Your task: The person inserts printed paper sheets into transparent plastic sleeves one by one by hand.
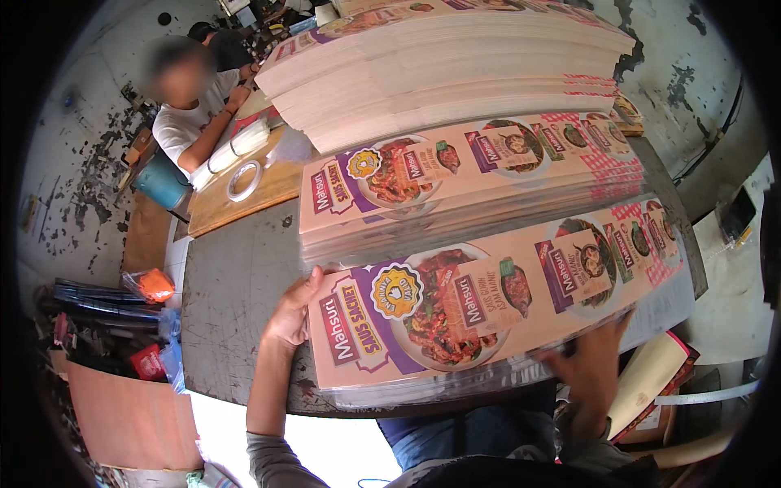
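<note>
A stack of long printed sheets in clear plastic lies near the front edge of the grey table. My left hand is at its left end, thumb on the upper corner and the other fingers hidden at the side. Against the near long edge, towards the right, is my right hand, its fingers spread and partly under the stack's edge. Behind lies a second wrapped stack. A much taller pile of the same sheets rises at the back.
A person in a white shirt sits at the wooden board, which holds a tape roll and a white bundle. Another person is behind. An orange bag lies left of the table, and a cream panel leans at the right.
</note>
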`<action>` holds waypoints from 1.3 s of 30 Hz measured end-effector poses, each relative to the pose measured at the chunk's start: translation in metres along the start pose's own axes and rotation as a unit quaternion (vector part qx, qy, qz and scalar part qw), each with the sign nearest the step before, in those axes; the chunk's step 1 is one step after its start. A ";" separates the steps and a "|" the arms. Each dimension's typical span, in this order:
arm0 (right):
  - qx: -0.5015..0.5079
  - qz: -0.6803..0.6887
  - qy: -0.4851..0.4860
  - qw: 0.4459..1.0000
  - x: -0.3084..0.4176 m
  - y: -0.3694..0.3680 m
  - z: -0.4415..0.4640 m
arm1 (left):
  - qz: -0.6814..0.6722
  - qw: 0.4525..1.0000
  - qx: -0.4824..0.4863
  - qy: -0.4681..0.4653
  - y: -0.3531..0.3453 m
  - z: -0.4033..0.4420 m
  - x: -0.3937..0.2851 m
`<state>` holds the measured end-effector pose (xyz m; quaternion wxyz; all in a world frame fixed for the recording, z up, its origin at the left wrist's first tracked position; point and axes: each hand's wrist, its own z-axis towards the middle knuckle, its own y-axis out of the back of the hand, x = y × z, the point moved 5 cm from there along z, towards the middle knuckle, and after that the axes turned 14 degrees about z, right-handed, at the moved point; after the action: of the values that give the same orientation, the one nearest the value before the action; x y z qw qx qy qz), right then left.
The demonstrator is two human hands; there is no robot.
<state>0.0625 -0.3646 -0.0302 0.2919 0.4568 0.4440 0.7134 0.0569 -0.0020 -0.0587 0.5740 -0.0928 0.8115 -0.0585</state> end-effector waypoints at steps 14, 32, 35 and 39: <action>-0.184 0.066 -0.074 0.978 -0.153 0.049 -0.003 | 0.044 0.998 0.025 -0.028 0.013 0.000 0.009; -0.157 0.716 -0.127 0.668 -0.249 0.129 0.110 | 0.350 0.864 -0.293 -0.213 0.030 0.018 -0.112; -0.105 0.666 -0.151 0.723 -0.241 0.135 0.144 | 0.415 0.808 -0.329 -0.257 0.052 0.043 -0.123; -0.075 0.340 -0.233 0.908 -0.260 0.135 0.172 | 0.395 0.837 -0.346 -0.153 0.065 0.056 -0.095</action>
<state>0.3247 -0.5740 0.0218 0.1604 0.7104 0.1266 0.6735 0.1345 0.0825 -0.0031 0.5960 0.0354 0.6481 0.4729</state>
